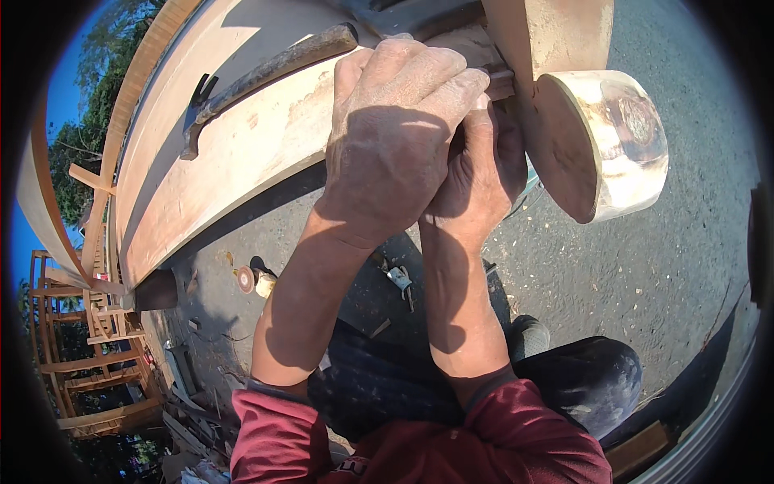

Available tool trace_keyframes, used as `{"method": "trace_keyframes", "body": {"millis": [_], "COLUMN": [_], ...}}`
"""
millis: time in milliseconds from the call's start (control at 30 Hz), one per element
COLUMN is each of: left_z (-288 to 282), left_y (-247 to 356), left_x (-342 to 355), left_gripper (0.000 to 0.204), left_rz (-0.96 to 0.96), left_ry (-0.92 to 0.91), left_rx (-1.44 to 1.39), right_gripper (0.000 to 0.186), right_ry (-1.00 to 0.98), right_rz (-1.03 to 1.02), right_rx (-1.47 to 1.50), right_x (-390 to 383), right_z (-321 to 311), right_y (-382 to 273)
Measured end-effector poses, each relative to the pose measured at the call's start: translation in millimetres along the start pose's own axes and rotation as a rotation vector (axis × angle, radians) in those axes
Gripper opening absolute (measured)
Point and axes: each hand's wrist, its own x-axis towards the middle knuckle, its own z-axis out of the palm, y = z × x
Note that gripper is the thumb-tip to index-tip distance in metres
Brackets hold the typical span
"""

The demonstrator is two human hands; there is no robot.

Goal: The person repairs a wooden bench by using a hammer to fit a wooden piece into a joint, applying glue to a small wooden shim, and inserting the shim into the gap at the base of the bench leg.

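Observation:
My left hand (391,137) is closed, its knuckles up, over the near edge of a broad curved wooden piece (234,173). Close against it and a little lower, my right hand (476,173) is closed too, with its thumb pointing up. Whatever the two hands grip is hidden behind the fingers. A small layered bit of wood (499,81) shows just past the fingertips, beside an upright wooden part (509,40). On the curved piece, left of my hands, lies a claw hammer (274,64) with a dark, worn handle.
A thick rounded wooden end (629,141) juts out to the right of my hands. On the grey ground (588,274) below lie a tool with a round disc (246,279) and a small metallic object (399,278). Wooden frames (97,387) and scraps (189,431) stand and lie at left.

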Motion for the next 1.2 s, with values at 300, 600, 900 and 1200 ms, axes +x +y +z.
{"method": "trace_keyframes", "body": {"millis": [300, 600, 900, 1200], "left_z": [2.7, -4.1, -81.4, -66.7], "left_y": [1.0, 4.5, -23.3, -16.9], "left_x": [-2.1, 2.5, -17.2, -45.2], "left_gripper": [0.028, 0.029, 0.048, 0.044], "left_rz": [0.029, -0.048, -0.249, -0.189], "left_ry": [0.022, -0.117, -0.218, -0.159], "left_rx": [-0.037, 0.030, -0.096, 0.023], "right_gripper": [0.021, 0.022, 0.017, 0.015], "right_ry": [-0.037, 0.075, -0.025, 0.001], "right_rz": [0.054, 0.514, 0.634, 0.603], "right_rx": [0.017, 0.786, 1.038, 1.003], "right_x": [-0.7, 2.5, 7.2, 6.0], "right_z": [-6.9, 2.5, -1.4, -0.6], "right_y": [1.4, -0.6, 10.3, 9.2]}}
